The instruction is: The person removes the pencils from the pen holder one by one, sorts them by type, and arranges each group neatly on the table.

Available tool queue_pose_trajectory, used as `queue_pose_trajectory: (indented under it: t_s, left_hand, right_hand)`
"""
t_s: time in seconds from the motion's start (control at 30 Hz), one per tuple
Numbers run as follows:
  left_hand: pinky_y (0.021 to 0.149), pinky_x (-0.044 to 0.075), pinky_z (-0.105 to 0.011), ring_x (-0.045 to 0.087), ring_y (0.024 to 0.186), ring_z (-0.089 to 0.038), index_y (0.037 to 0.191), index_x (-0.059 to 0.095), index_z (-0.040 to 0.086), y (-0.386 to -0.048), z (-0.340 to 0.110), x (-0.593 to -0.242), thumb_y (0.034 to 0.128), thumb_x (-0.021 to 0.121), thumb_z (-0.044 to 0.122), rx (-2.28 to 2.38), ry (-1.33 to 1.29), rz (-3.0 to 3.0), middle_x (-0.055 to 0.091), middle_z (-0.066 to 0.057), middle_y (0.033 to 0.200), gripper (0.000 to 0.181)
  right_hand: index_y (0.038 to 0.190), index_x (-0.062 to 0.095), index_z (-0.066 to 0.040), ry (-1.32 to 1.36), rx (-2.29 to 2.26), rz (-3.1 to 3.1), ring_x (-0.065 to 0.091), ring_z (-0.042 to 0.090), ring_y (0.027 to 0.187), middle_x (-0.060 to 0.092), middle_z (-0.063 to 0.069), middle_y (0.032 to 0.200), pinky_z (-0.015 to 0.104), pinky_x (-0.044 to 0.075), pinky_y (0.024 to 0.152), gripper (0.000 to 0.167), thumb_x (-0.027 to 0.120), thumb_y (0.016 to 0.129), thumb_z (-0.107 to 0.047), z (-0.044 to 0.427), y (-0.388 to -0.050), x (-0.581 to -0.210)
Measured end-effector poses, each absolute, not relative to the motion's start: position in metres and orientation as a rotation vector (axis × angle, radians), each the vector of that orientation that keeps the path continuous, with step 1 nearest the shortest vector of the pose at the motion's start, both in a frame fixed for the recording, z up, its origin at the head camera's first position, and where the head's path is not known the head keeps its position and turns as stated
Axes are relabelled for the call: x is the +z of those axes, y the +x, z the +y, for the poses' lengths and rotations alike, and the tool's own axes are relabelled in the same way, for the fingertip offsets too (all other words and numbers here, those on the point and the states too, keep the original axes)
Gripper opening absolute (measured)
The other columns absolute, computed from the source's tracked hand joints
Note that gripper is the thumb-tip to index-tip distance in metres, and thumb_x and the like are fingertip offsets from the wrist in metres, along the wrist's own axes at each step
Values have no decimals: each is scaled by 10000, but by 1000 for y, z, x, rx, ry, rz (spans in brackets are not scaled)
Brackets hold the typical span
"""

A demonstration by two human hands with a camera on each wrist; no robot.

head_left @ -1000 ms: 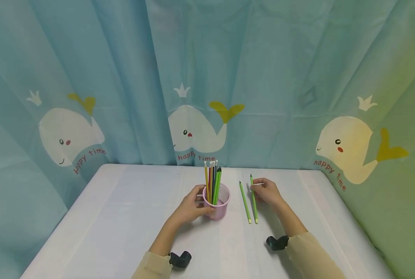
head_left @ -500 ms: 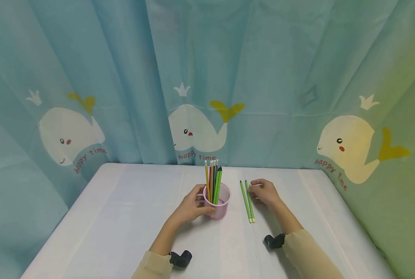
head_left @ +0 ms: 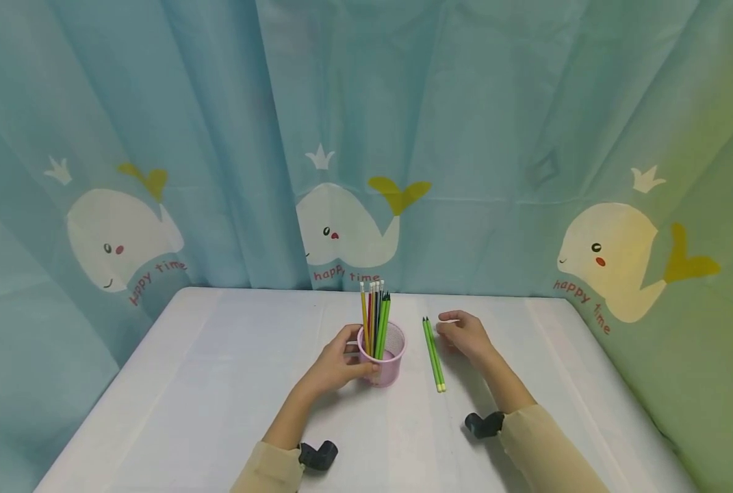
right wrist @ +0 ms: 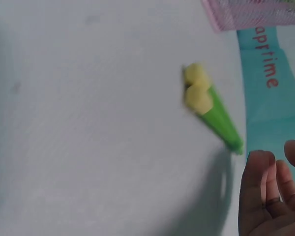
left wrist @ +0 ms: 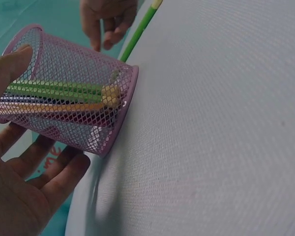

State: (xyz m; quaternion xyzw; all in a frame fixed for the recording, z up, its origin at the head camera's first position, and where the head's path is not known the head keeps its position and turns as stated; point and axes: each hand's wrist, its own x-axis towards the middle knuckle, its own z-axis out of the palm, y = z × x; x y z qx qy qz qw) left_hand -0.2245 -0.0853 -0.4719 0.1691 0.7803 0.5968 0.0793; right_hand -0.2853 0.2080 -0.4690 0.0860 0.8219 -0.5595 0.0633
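Note:
A pink mesh cup [head_left: 388,374] stands upright on the table, holding several pencils [head_left: 375,322] that lean toward its left side. My left hand [head_left: 334,364] grips the cup from the left, thumb in front and fingers around the far side; in the left wrist view the hand [left wrist: 24,182] curves round the mesh [left wrist: 69,98]. Right of the cup, two green pencils [head_left: 434,356] lie side by side, touching. Just right of their dark tips is my right hand [head_left: 467,337], fingers loosely bent and holding nothing, as the right wrist view of the hand [right wrist: 273,196] also shows.
The white table [head_left: 218,383] reaches back to a blue-green curtain [head_left: 477,137] printed with whales. A dark wrist device [head_left: 319,457] sits at the left sleeve and another [head_left: 484,425] at the right one.
The right-hand green pencil has moved left until it lies against the other. My right hand has let go of it and shifted slightly left. The left hand and cup have stayed in place.

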Motion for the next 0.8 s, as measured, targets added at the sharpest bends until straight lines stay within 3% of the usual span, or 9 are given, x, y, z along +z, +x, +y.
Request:
queue_pose_trajectory:
  t_s: [0.23, 0.47, 0.63, 0.8]
  left_hand:
    - [1038, 509, -459, 563, 1249, -386, 1418, 421, 73, -225, -87, -470, 810, 825, 123, 1789, 510, 2330, 511, -175, 1411, 731]
    - [1032, 513, -462, 565, 1245, -383, 1415, 423, 69, -225, -86, -470, 811, 826, 136, 1776, 513, 2344, 516, -174, 1406, 729]
    - [1028, 516, -465, 569, 1242, -379, 1413, 429, 79, -225, -86, -471, 805, 835, 154, 1777, 487, 2347, 519, -168, 1409, 735]
    - [1027, 517, -467, 567, 1242, -383, 1413, 429, 76, -225, -86, -473, 805, 834, 144, 1792, 498, 2331, 520, -167, 1405, 733]
  right_hand:
    - [1369, 494, 16, 80, -1831, 2287, 663, 252, 962, 640, 183, 1164, 350, 623, 786, 451, 612, 975, -169, 196, -280, -447]
    - [1375, 492, -45, 20, -1913, 2123, 654, 283, 1064, 607, 226, 1257, 317, 613, 800, 437, 615, 983, -193, 184, -278, -428]
    - [1408, 472, -59, -18, -1912, 2078, 648, 259, 1072, 571, 245, 1309, 314, 607, 819, 474, 615, 987, -223, 174, -275, -417]
    - [1394, 481, -34, -56, -1896, 2062, 658, 242, 1019, 597, 232, 1259, 333, 609, 817, 457, 601, 991, -211, 164, -271, -410]
